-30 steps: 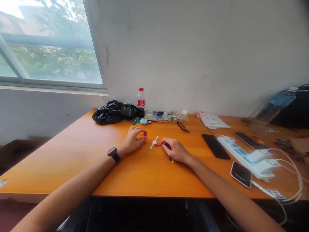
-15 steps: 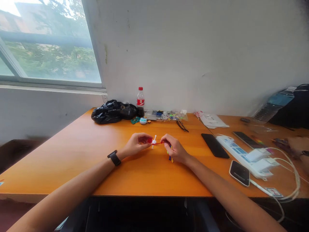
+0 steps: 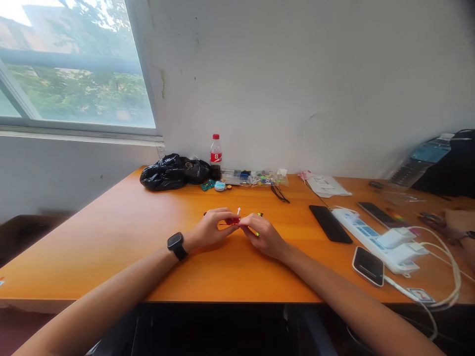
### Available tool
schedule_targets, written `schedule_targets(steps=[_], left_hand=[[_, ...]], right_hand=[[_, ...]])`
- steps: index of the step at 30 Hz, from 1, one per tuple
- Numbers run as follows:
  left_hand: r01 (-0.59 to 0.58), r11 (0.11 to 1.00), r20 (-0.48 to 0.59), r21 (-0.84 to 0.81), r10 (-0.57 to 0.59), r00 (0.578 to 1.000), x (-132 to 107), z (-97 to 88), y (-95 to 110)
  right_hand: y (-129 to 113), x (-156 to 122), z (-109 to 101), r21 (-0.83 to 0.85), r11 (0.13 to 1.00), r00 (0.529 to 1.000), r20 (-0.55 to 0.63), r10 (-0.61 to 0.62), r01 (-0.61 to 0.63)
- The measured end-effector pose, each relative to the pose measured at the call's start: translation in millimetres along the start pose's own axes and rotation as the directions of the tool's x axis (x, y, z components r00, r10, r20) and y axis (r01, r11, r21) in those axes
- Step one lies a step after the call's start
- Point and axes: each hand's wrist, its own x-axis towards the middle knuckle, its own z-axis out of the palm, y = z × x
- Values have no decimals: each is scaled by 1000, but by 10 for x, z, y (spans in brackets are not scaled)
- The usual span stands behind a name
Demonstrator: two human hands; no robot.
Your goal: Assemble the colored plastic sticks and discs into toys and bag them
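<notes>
Over the middle of the wooden table, my left hand pinches a small red piece between thumb and fingers. My right hand meets it from the other side, its fingertips closed at the red piece's right end. A white arrow-shaped tip sticks up just behind the fingertips. Small yellow-green bits show behind my right hand, mostly covered by it. The exact kind of the red piece cannot be made out. A black smartwatch is on my left wrist.
At the back are a black plastic bag, a cola bottle and clear bags of small parts. To the right lie a black phone, a power strip and a charging phone. Another person's hand is at far right.
My hands have come closer together, the right one moving left until the fingertips meet at the red piece. Less of the white piece shows now.
</notes>
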Motion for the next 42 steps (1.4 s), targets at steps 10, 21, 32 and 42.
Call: schedule_targets(steps=[10,21,32,42], left_hand=[[-29,999,-53,43,32,998,-4,26,-47],[-144,983,-77,116,153,985,-22,12,-17],[-244,948,-77,205,264,961,-7,-3,-23],[-265,932,-48,247,284,958,-16,-1,-118]], right_hand=[[-12,17,-31,-71,997,999,-34,-19,16],[-2,26,-10,-122,988,994,-52,-101,94],[-18,25,-20,-153,985,992,-91,-87,73],[48,32,-148,-96,992,996,28,84,-81]])
